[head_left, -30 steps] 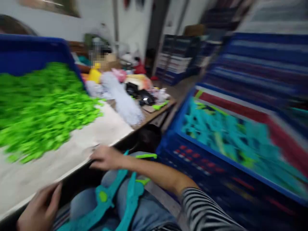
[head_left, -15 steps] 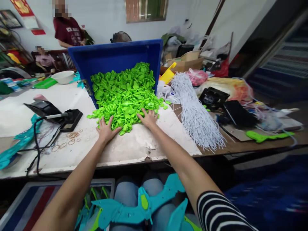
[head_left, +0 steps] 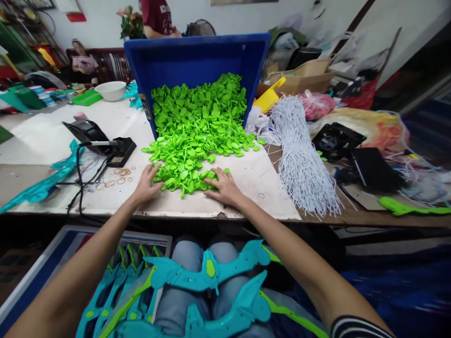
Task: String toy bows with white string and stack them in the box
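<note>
Bright green plastic pieces [head_left: 193, 143] spill from a tipped blue crate [head_left: 197, 61] onto a white-topped worktable [head_left: 257, 178], where a person's left hand [head_left: 147, 186] and right hand [head_left: 226, 188], both with fingers spread wide, frame their near end from either side. Turquoise plastic parts [head_left: 181, 274] with green inserts [head_left: 210, 267] lie across the jeans-clad lap [head_left: 221, 253] below; a bundle of white cords [head_left: 303, 159] lies to the right.
</note>
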The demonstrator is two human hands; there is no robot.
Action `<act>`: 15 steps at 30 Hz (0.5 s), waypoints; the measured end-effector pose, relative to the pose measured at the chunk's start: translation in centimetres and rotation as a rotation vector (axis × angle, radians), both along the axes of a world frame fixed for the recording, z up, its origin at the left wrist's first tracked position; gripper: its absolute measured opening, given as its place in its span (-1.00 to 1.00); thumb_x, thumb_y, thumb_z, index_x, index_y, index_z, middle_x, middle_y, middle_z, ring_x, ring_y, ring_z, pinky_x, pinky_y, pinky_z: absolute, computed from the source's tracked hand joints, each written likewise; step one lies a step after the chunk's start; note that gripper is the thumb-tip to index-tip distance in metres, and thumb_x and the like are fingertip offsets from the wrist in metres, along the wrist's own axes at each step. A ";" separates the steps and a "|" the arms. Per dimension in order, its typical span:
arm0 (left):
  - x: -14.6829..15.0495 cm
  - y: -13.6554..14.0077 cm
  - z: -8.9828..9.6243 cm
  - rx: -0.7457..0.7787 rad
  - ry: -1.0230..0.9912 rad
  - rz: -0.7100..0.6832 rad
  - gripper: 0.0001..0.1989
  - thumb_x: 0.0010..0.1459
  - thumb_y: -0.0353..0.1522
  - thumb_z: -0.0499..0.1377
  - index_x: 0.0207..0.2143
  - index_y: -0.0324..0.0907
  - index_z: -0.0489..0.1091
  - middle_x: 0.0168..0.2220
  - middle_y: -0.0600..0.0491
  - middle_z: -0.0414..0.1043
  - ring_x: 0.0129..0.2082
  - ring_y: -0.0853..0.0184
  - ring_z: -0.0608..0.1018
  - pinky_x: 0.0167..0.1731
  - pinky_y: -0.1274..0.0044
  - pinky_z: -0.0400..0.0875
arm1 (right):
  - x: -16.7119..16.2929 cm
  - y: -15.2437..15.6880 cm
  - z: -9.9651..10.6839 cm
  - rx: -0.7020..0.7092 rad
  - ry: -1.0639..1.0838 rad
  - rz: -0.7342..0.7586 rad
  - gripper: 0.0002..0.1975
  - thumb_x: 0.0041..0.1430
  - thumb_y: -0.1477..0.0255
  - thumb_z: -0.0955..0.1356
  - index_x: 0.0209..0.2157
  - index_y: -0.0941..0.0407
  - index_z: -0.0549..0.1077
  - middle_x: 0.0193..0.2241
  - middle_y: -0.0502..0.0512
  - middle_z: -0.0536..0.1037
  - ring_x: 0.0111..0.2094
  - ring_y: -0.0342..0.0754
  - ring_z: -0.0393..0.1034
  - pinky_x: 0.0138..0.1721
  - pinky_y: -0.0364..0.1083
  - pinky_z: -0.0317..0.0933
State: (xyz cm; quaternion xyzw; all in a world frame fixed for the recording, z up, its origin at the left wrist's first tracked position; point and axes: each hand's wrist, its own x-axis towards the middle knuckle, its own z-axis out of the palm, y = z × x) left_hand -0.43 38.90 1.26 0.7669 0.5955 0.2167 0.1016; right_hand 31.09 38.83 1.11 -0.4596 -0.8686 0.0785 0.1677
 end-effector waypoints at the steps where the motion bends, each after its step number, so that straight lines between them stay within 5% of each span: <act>1: 0.8 -0.7 -0.1 -0.002 0.016 -0.007 -0.31 0.09 -0.11 0.13 0.23 -0.15 0.14 0.32 -0.21 -0.11 0.32 -0.07 -0.03 0.21 0.06 -0.06 | 0.3 -0.6 -0.1 0.000 -0.006 0.024 -0.49 0.12 0.07 0.32 0.07 -0.04 0.41 0.24 0.24 0.13 0.27 0.31 -0.08 0.18 0.37 -0.19; 5: 4.2 -2.9 0.6 0.006 0.025 0.074 -0.40 0.05 -0.16 0.21 0.15 -0.09 0.27 0.33 -0.19 -0.09 0.31 -0.20 -0.10 0.12 -0.13 -0.09 | 0.9 -1.8 0.0 0.040 0.037 0.027 -0.58 0.19 0.14 0.29 0.05 -0.05 0.42 0.22 0.20 0.18 0.24 0.25 0.00 0.16 0.33 -0.08; 9: 8.9 -7.4 4.7 0.232 -0.200 0.125 -0.55 0.13 -0.30 0.15 0.09 -0.16 0.32 0.22 -0.22 0.15 0.26 -0.05 0.13 0.14 0.01 0.08 | 0.9 -2.7 0.6 0.195 0.135 -0.096 -0.69 0.26 0.33 0.23 -0.06 0.09 0.50 0.02 0.24 0.38 0.05 0.09 0.20 0.03 0.09 0.14; 11: 12.7 -12.2 7.6 0.249 -0.325 -0.136 -0.65 0.22 -0.32 0.03 0.05 -0.10 0.36 0.11 -0.12 0.32 0.15 0.14 0.34 0.11 0.20 0.26 | 0.2 -3.5 0.9 0.233 0.083 -0.077 -0.72 0.26 0.37 0.23 -0.16 0.12 0.53 -0.13 0.22 0.46 -0.07 0.07 0.24 -0.07 0.03 0.15; 15: 20.6 -24.7 11.4 0.025 -0.168 -1.085 -0.66 0.26 -0.17 -0.03 -0.03 0.04 0.42 -0.02 0.04 0.42 0.03 0.33 0.46 -0.05 0.54 0.42 | -2.4 -5.1 1.1 0.232 -0.101 -0.006 -0.74 0.20 0.32 0.29 -0.16 0.14 0.51 -0.16 0.23 0.48 -0.12 0.10 0.21 -0.14 0.03 0.06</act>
